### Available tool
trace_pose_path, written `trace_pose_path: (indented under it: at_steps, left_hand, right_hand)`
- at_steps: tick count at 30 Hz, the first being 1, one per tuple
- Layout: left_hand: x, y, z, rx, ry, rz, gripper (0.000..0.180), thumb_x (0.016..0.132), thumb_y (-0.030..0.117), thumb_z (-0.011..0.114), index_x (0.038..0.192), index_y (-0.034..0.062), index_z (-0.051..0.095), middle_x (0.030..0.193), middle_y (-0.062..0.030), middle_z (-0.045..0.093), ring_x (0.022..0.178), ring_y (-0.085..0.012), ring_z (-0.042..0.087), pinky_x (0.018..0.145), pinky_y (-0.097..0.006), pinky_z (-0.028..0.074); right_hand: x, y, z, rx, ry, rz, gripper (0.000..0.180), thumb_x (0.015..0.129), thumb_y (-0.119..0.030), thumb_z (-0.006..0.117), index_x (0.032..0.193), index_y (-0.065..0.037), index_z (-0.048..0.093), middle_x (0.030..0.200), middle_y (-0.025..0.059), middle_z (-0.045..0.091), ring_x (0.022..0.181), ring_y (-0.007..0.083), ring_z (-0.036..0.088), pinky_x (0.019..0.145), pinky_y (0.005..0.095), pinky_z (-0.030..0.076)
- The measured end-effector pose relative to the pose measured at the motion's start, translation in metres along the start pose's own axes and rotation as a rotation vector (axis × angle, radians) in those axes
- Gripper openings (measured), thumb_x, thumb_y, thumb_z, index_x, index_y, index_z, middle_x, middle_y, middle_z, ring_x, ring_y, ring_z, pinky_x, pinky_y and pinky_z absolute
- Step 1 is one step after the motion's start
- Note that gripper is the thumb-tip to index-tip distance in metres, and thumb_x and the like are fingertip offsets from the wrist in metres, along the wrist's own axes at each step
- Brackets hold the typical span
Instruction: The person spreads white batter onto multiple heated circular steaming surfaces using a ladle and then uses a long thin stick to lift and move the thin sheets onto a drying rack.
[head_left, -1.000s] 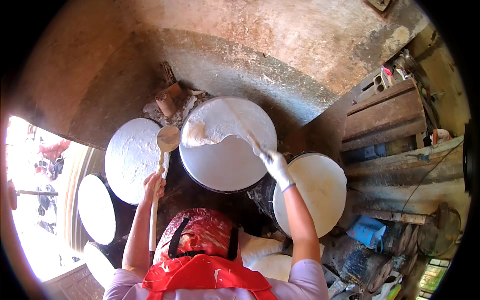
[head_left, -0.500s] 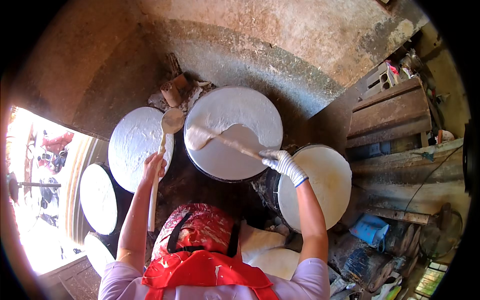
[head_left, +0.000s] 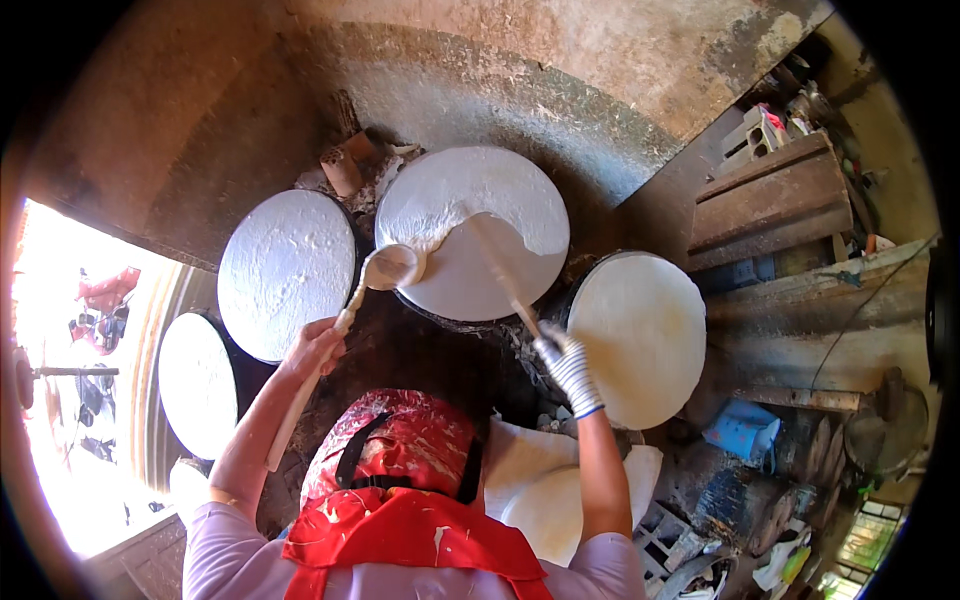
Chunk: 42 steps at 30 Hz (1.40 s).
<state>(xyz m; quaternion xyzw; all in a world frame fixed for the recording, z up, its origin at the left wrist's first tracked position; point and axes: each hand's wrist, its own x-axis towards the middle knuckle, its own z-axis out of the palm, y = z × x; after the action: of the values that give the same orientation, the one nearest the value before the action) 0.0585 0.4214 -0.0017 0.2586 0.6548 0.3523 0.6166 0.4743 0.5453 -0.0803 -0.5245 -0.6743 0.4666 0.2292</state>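
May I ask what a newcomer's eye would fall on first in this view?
Probably the big round white surface in the upper middle, with the gloved right hand holding a blurred stick-like tool over it. The long-handled ladle in the bare left hand shows at its lower left edge. The bright red garment at the bottom centre would also stand out.

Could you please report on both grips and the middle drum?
Left grip closed on long-handled ladle. Gloved right grip closed on motion-blurred long-handled tool. Ladle's bowl hides part of left rim of middle white-topped drum.
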Motion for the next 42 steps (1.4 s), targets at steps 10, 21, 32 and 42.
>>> trace_pose_path:
  at_steps: [10, 21, 32, 42]
  left_hand:
    - [-0.032, 0.034, -0.014, -0.347, -0.218, 0.350, 0.042, 0.091, 0.033, 0.049, 0.121, 0.0039, 0.047, 0.063, -0.0010, 0.045, 0.037, -0.0059, 0.038, 0.033, -0.018, 0.030]
    - [-0.062, -0.029, -0.081, -0.584, -0.261, 0.166, 0.040, 0.091, 0.029, 0.050, 0.123, 0.0046, 0.046, 0.065, -0.0010, 0.042, 0.039, -0.0057, 0.032, 0.035, -0.017, 0.029]
    - [-0.063, -0.048, -0.057, -0.647, -0.333, 0.066, 0.042, 0.090, 0.028, 0.052, 0.124, 0.0038, 0.045, 0.065, -0.0018, 0.042, 0.037, -0.0058, 0.031, 0.034, -0.017, 0.029]
    - [-0.064, -0.040, -0.008, -0.724, -0.305, 0.036, 0.042, 0.092, 0.028, 0.050, 0.125, 0.0041, 0.043, 0.063, -0.0008, 0.042, 0.035, -0.0058, 0.032, 0.033, -0.017, 0.029]
  right_hand:
    - [-0.067, -0.130, 0.210, 0.813, 0.286, 0.259, 0.043, 0.087, -0.008, 0.057, 0.128, -0.010, 0.043, 0.076, 0.0025, 0.057, 0.055, 0.0072, 0.053, 0.048, 0.0200, 0.047]
    - [-0.039, -0.108, 0.326, 1.001, 0.226, 0.508, 0.065, 0.083, -0.056, 0.054, 0.121, -0.003, 0.047, 0.053, 0.0009, 0.049, 0.035, 0.0072, 0.037, 0.034, 0.0213, 0.029]
    - [-0.076, -0.029, 0.193, 0.777, -0.057, 0.505, 0.056, 0.086, -0.051, 0.052, 0.116, -0.004, 0.047, 0.070, 0.0143, 0.063, 0.049, 0.0207, 0.058, 0.044, 0.0323, 0.047]
    - [-0.089, -0.067, 0.201, 0.456, -0.002, 0.495, 0.049, 0.090, -0.048, 0.046, 0.088, -0.001, 0.060, 0.052, 0.0073, 0.057, 0.035, 0.0130, 0.049, 0.034, 0.0259, 0.038]
